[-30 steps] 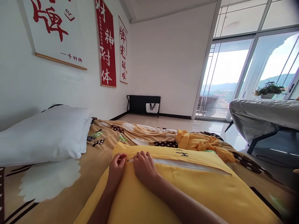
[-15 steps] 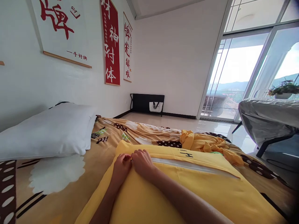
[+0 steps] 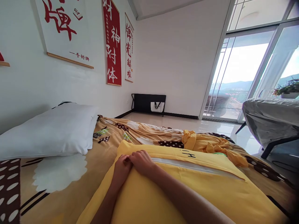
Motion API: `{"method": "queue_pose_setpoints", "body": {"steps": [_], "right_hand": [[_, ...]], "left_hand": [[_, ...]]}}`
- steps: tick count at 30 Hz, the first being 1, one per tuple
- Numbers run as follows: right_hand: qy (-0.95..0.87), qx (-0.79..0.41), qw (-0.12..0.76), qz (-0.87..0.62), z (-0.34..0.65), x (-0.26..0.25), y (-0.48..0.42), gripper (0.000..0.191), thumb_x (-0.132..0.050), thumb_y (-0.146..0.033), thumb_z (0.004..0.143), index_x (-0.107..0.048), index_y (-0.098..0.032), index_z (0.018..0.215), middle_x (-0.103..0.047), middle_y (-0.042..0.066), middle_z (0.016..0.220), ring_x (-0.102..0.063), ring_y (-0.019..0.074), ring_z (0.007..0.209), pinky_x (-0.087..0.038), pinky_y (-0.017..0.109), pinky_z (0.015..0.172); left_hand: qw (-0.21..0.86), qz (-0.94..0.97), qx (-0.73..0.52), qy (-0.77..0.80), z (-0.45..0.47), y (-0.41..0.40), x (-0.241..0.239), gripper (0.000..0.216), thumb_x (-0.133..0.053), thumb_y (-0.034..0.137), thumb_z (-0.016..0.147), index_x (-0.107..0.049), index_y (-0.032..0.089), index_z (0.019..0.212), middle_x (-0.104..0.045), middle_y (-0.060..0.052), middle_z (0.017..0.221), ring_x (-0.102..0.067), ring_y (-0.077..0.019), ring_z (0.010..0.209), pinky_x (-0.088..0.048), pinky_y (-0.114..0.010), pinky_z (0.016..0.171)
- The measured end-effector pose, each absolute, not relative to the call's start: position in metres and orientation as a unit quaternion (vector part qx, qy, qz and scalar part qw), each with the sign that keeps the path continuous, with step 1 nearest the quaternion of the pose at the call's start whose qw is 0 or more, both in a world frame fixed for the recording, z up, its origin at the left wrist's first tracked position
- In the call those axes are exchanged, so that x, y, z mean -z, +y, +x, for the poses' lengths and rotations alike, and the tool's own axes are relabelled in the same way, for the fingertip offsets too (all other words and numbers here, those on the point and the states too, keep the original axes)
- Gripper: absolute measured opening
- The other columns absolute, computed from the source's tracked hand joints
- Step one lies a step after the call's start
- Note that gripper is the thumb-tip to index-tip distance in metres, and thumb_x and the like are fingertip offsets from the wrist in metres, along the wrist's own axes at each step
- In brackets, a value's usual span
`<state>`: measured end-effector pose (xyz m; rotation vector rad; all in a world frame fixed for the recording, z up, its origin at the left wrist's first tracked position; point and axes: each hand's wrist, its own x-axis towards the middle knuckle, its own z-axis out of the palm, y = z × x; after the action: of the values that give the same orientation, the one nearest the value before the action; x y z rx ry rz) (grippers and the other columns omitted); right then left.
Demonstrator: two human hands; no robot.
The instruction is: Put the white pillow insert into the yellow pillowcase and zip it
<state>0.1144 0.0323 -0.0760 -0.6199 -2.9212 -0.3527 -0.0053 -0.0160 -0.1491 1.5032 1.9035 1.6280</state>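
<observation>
Head view. The yellow pillow (image 3: 187, 189) is lying on the bed (image 3: 70, 186), directly in front of the person, its far long edge showing a strip of white inner pillow (image 3: 193, 166) through the open seam. Both hands are resting at the left end of that seam, near the pillow's far left corner. The left hand (image 3: 121, 169) is lying knuckles up, fingers (image 3: 125, 159) curled together and pinching at the yellow fabric; what exactly they are gripping cannot be told. The right hand (image 3: 142, 161) is touching the left, fingers curled down over the seam edge, pressing on the cover. A white pillow (image 3: 49, 132) is lying well apart to the left by the wall. A crumpled yellow cloth (image 3: 210, 144) is lying just beyond the yellow pillow.
</observation>
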Motion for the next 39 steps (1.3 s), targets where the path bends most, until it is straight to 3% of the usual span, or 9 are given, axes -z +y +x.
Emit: {"method": "queue_pose_setpoints", "body": {"steps": [6, 9, 14, 17, 27, 39], "right_hand": [[-0.979, 0.134, 0.051, -0.142, 0.111, 0.076, 0.038, 0.023, -0.041, -0.015, 0.090, -0.063, -0.015, 0.086, -0.068, 0.008, 0.086, -0.062, 0.0198, 0.082, -0.039, 0.031, 0.068], [-0.974, 0.172, 0.082, -0.123, 0.112, 0.079, 0.038, 0.020, -0.041, -0.014, 0.090, -0.061, -0.012, 0.092, -0.067, 0.009, 0.086, -0.061, 0.0192, 0.079, -0.038, 0.032, 0.066], [-0.962, 0.226, 0.121, -0.098, 0.115, 0.079, 0.041, 0.021, -0.036, -0.015, 0.093, -0.056, -0.014, 0.099, -0.065, 0.006, 0.090, -0.059, 0.0177, 0.080, -0.038, 0.031, 0.066], [-0.960, 0.233, 0.129, -0.088, 0.117, 0.075, 0.046, 0.018, -0.037, -0.016, 0.093, -0.056, -0.017, 0.095, -0.064, 0.003, 0.090, -0.057, 0.0174, 0.083, -0.038, 0.031, 0.069], [-0.959, 0.239, 0.124, -0.086, 0.122, 0.069, 0.057, 0.014, -0.043, -0.016, 0.091, -0.056, -0.018, 0.094, -0.060, 0.004, 0.091, -0.051, 0.0187, 0.089, -0.035, 0.032, 0.073], [-0.950, 0.290, 0.109, -0.035, 0.126, 0.064, 0.052, 0.023, -0.033, -0.013, 0.093, -0.055, -0.017, 0.095, -0.057, 0.005, 0.091, -0.047, 0.0187, 0.087, -0.032, 0.033, 0.074]], "left_hand": [[0.108, 0.505, -0.556, 0.651, -0.006, -0.016, 0.149, 0.017, -0.049, 0.029, 0.067, -0.062, 0.018, 0.071, -0.063, 0.000, 0.073, -0.055, -0.0160, 0.069, -0.044, -0.026, 0.064], [0.099, 0.507, -0.563, 0.645, -0.010, -0.015, 0.150, 0.017, -0.047, 0.030, 0.070, -0.059, 0.018, 0.068, -0.062, -0.001, 0.070, -0.055, -0.0160, 0.065, -0.044, -0.027, 0.061], [0.076, 0.512, -0.594, 0.616, -0.014, -0.013, 0.152, 0.027, -0.044, 0.032, 0.076, -0.064, 0.019, 0.087, -0.064, -0.008, 0.098, -0.057, -0.0223, 0.095, -0.046, -0.037, 0.084], [0.086, 0.548, -0.595, 0.582, -0.014, -0.014, 0.152, 0.028, -0.044, 0.035, 0.080, -0.064, 0.020, 0.092, -0.064, -0.008, 0.104, -0.056, -0.0222, 0.101, -0.043, -0.039, 0.093], [0.073, 0.565, -0.558, 0.604, -0.011, -0.015, 0.151, 0.026, -0.044, 0.037, 0.081, -0.063, 0.020, 0.088, -0.064, -0.008, 0.099, -0.057, -0.0226, 0.099, -0.045, -0.037, 0.088], [0.041, 0.560, -0.530, 0.636, -0.009, -0.013, 0.150, 0.023, -0.043, 0.033, 0.081, -0.060, 0.020, 0.073, -0.062, -0.006, 0.078, -0.056, -0.0220, 0.082, -0.043, -0.036, 0.076]]}}
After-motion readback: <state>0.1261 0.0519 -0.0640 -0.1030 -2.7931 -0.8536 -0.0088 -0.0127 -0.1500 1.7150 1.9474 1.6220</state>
